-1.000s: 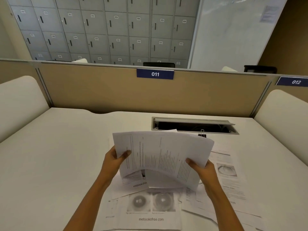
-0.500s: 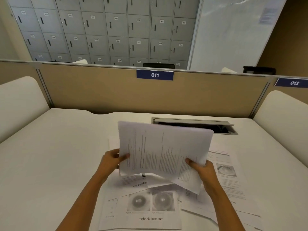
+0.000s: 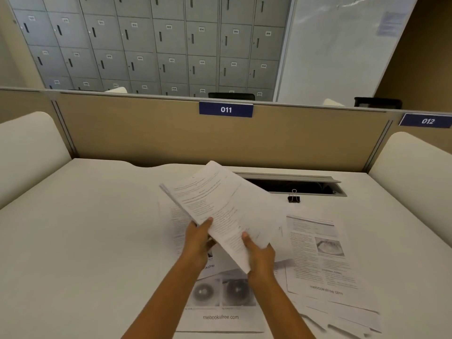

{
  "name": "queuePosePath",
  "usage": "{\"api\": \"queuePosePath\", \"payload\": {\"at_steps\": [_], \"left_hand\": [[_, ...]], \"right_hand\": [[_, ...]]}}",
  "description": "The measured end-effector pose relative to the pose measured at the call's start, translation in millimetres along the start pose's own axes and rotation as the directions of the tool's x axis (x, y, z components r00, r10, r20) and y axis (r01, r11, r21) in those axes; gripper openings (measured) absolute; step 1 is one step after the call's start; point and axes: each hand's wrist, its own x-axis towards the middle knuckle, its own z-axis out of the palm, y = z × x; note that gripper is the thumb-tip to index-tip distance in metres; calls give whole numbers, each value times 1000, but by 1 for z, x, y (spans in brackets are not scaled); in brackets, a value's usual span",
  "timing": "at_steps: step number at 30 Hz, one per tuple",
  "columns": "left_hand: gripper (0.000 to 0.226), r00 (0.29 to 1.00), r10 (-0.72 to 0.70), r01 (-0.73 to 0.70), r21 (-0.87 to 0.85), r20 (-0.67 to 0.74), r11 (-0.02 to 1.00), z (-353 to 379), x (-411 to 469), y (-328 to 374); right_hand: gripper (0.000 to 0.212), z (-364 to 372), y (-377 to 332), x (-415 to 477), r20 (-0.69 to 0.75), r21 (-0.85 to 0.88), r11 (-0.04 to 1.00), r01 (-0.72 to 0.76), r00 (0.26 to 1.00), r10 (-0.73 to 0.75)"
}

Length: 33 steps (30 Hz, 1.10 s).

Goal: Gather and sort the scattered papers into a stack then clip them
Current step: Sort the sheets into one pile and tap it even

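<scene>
Presently noted above the desk (image 3: 85, 228): sheaf of papers (image 3: 227, 209), raised off the surface and tilted, printed face up. Long axis diagonal, running from far left to near right. Top edge pointed away toward the partition (image 3: 146, 133); nearest corner pointed down between the two wrists. Gripped at the near end by both hands.

Left hand (image 3: 198, 241) curled round the left long edge, thumb laid on the printed face, fingers hidden beneath. Right hand (image 3: 259, 255) pinching the near short edge, thumb on top, fingers hidden beneath.

Loose sheets lying flat on the desk under and around the sheaf. Eye-picture sheet (image 3: 220, 302) nearest, footer readable from the person's side. Text sheet with a photograph (image 3: 320, 255) to the right, long axis roughly front to back, overlapping further sheets at the near right.

Cable recess (image 3: 293, 185) set into the desk at the back, lid raised. Interior dark; contents not made out. Binder clip (image 3: 294, 198) standing on the desk just in front of the recess, outside it, wire handles up, apart from both hands and from the sheaf.

On the partition: label 011 (image 3: 226, 109) and label 012 (image 3: 426, 121). Beyond it: grey lockers (image 3: 146, 45) and a whiteboard (image 3: 337, 45).
</scene>
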Motion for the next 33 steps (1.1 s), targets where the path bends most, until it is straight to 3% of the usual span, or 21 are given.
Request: {"api": "queuePosePath", "payload": {"at_steps": [4, 7, 9, 11, 13, 18, 22, 26, 30, 33], "left_hand": [[33, 997, -19, 14, -64, -77, 998, -11, 7, -3], [39, 993, -14, 10, -28, -119, 1000, -38, 21, 9], [41, 993, -28, 28, 1, -118, 1000, -59, 29, 16], [41, 992, -30, 39, 72, -119, 997, -78, 33, 21], [40, 995, -26, 40, 142, -99, 989, -93, 35, 23], [39, 998, -64, 64, 238, -10, 969, -108, 32, 19], [35, 992, -124, 115, 274, 18, 955, -111, 33, 13], [33, 983, -186, 176, 327, -1, 929, -112, 34, 7], [34, 971, -239, 223, 349, 2, 910, -107, 36, 0], [34, 964, -265, 242, 380, 10, 893, -103, 36, -6]], "right_hand": [[34, -4, -3, 2, 102, -216, 969, 118, 990, -98], [33, -33, -19, 20, -12, -421, 878, 227, 967, -256], [50, -57, -23, 42, -89, -664, 725, 183, 944, -319], [71, -76, -22, 58, -128, -857, 515, -1, 969, -211], [82, -85, -19, 65, -123, -908, 411, -85, 990, -67], [64, -82, -12, 73, -25, -818, 575, 8, 999, -49], [40, -85, -28, 69, -116, -710, 699, 83, 966, -233], [30, -92, -84, 46, -245, -623, 725, 293, 807, -537], [33, -100, -133, 25, -359, -492, 743, 454, 672, -648], [34, -93, -140, 18, -346, -287, 820, 495, 745, -570]]}}
